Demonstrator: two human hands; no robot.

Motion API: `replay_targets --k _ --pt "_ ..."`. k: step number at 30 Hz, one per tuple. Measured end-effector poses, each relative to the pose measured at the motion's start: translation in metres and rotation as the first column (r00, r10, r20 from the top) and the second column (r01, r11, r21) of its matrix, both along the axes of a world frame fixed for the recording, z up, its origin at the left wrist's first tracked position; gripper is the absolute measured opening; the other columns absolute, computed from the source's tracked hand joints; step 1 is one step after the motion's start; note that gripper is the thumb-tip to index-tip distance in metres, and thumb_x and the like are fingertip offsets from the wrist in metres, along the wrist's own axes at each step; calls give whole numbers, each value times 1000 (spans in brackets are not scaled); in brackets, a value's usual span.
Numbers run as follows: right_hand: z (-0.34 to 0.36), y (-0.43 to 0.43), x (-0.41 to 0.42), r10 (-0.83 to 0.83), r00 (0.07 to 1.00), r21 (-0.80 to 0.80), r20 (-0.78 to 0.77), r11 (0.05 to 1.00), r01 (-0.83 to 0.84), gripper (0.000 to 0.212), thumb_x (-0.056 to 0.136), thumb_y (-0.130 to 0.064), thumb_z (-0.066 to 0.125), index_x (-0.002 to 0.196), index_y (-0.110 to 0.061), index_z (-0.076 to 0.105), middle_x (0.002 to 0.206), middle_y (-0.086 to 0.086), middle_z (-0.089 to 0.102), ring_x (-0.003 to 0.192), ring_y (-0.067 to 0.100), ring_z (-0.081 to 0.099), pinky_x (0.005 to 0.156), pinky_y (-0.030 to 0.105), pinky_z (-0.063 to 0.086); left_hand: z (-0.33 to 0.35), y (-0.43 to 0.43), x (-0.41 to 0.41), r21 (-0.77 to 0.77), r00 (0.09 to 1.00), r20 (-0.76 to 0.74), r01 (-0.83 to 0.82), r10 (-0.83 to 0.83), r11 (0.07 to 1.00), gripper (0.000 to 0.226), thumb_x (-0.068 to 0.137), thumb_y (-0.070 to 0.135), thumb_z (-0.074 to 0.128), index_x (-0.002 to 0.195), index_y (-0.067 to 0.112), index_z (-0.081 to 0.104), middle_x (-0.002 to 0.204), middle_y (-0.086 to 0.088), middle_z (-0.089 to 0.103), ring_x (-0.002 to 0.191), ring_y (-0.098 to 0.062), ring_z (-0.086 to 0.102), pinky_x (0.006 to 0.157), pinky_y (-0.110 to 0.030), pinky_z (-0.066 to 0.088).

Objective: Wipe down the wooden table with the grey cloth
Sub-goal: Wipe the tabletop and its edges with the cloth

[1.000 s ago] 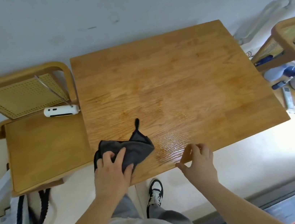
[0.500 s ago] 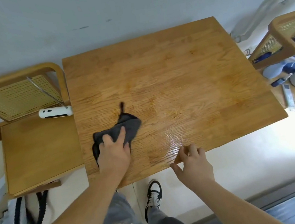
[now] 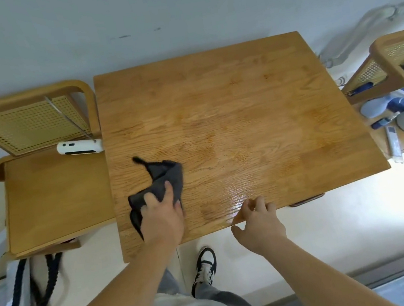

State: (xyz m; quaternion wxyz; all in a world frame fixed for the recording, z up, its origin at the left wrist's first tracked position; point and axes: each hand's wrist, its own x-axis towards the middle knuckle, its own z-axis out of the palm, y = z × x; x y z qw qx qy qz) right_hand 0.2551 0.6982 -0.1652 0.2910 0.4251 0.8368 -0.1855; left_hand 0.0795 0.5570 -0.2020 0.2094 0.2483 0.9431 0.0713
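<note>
Square honey-coloured wooden table (image 3: 231,128): top bare, glossy wet sheen near the near edge.
Crumpled dark grey cloth (image 3: 164,176): lying on the table's near-left part, thin loop tag pointing toward the far-left corner.
Left hand (image 3: 162,216): palm down, fingers clamped on the cloth's near end, pressing it to the wood.
Right hand (image 3: 258,225): at the near edge, fingers loosely curled, tips touching the rim, holding nothing.
Cane-backed wooden chair (image 3: 45,190): just beside the left edge; small white oblong device (image 3: 79,147) on its seat, at the back.
Second cane-backed chair (image 3: 395,58): beside the right edge, cluttered.
</note>
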Motion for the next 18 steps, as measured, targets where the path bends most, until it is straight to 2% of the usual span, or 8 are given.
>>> replay_targets --k 2,4,6,8,11,13,15,18 --pt "1 1 -2 2 1000 -11 19 1000 -2 80 98 -60 48 161 -18 21 153 6 21 141 31 21 99 39 51 8 3 34 25 979 64 194 -195 981 61 105 49 40 161 38 19 118 -10 35 98 -30 48 76 -39 54" --pt "2 3 -4 -3 999 -24 34 1000 4 81 98 -59 48 161 -17 20 154 6 20 142 32 21 102 41 49 13 4 50 24 873 134 470 -469 882 60 105 48 40 160 43 17 121 -8 34 106 -30 47 78 -40 52" --pt "3 3 -7 -6 998 -44 55 999 9 82 98 -61 45 161 -16 20 154 7 20 142 33 20 102 43 49 11 3 20 -17 825 105 559 -555 829 61 104 46 42 158 48 14 124 -9 35 113 -31 46 80 -41 50" --pt "4 4 -9 -27 997 -50 71 998 30 84 97 -68 41 159 -14 23 152 7 21 141 34 21 100 44 50 4 -7 -17 -31 896 23 444 -444 895 64 104 44 46 159 49 15 121 -10 37 110 -34 49 79 -42 51" --pt "2 3 -15 -93 993 -70 79 993 99 96 88 -79 43 154 -10 32 148 5 24 141 34 20 98 43 50 -5 -27 -42 11 999 -42 -12 13 1000 60 105 46 42 161 39 22 117 -14 37 98 -36 50 76 -41 51" --pt "2 2 -20 -141 987 -75 81 986 147 100 83 -78 48 152 -8 34 148 3 25 140 34 20 98 42 49 -3 -28 -21 -13 997 -50 -59 58 998 61 105 49 37 162 34 21 117 -13 35 94 -33 48 74 -38 50" --pt "2 2 -26 -148 983 -57 106 986 154 95 82 -73 48 150 -8 38 149 4 26 139 33 23 99 42 49 2 -30 8 9 989 11 147 -148 989 62 105 50 37 163 36 18 114 -8 33 93 -26 46 72 -36 53" --pt "13 7 -39 -91 977 -33 194 995 99 73 88 -62 49 144 -16 49 146 7 35 133 34 38 88 39 47 -2 -47 2 59 852 80 513 -517 856 60 104 46 43 160 44 20 107 -2 31 94 -23 44 68 -39 56"
